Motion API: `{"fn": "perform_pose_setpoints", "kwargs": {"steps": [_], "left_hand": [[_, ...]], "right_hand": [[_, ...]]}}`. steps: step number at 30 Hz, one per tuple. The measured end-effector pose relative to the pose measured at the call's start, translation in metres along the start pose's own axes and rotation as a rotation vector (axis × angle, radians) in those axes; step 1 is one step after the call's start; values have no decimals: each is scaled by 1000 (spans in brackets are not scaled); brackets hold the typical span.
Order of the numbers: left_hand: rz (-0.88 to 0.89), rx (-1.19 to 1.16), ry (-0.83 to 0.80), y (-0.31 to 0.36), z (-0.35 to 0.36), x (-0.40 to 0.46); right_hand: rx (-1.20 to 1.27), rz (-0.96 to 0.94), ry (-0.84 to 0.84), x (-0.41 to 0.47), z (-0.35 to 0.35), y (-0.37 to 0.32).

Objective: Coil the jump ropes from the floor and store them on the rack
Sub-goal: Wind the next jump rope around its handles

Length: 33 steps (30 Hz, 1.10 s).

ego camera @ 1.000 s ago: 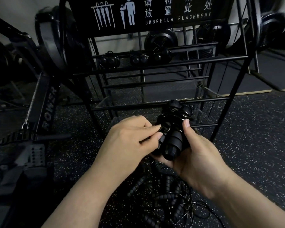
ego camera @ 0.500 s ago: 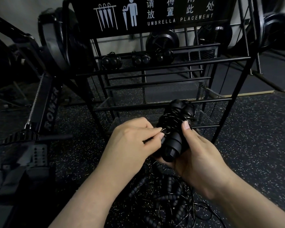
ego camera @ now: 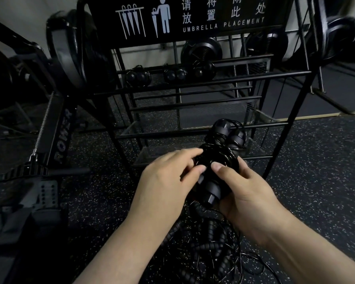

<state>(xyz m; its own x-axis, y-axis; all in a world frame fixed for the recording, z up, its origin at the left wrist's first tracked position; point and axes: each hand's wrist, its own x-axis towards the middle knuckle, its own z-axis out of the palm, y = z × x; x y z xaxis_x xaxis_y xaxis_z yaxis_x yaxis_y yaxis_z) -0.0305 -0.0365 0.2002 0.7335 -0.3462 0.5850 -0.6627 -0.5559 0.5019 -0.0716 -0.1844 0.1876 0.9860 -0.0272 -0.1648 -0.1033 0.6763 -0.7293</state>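
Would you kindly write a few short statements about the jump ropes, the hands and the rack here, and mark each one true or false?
1. Both hands hold one coiled jump rope. True.
2. The left hand is empty. False: its fingers pinch the bundle.
3. More ropes lie tangled on the floor. True.
4. The rack holds no ropes yet. False: coiled bundles sit on its upper rail.
5. The right hand cradles the handles from below. True.

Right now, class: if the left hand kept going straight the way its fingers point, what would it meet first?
The left hand points right and slightly up, its fingers already on the coiled jump rope that the right hand holds. So it meets that bundle first; the rack lies behind, though depth is unclear.
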Motion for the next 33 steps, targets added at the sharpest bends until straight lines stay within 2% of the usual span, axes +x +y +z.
{"fn": "perform_pose_setpoints", "kwargs": {"steps": [4, 7, 11, 15, 19, 24, 28, 33], "left_hand": [[65, 36, 42, -5, 4, 0], [79, 43, 12, -6, 2, 2], [-78, -46, -179, -10, -9, 7], [-81, -11, -190, -10, -12, 4], [-186, -86, -285, -10, -19, 5], [-254, -103, -276, -5, -17, 7], [-241, -93, -266, 1, -16, 5], [-302, -69, -233, 5, -10, 5]], "right_hand": [[-15, -2, -4, -2, 0, 3], [-15, -2, 3, -3, -1, 3], [-95, -11, -17, -4, -6, 4], [-143, -13, -50, -3, -7, 2], [-266, -50, -43, -3, -10, 2], [-372, -107, -14, -3, -13, -1], [-382, -120, -1, -3, -13, -1], [-562, -171, 13, -2, -18, 2]]}}
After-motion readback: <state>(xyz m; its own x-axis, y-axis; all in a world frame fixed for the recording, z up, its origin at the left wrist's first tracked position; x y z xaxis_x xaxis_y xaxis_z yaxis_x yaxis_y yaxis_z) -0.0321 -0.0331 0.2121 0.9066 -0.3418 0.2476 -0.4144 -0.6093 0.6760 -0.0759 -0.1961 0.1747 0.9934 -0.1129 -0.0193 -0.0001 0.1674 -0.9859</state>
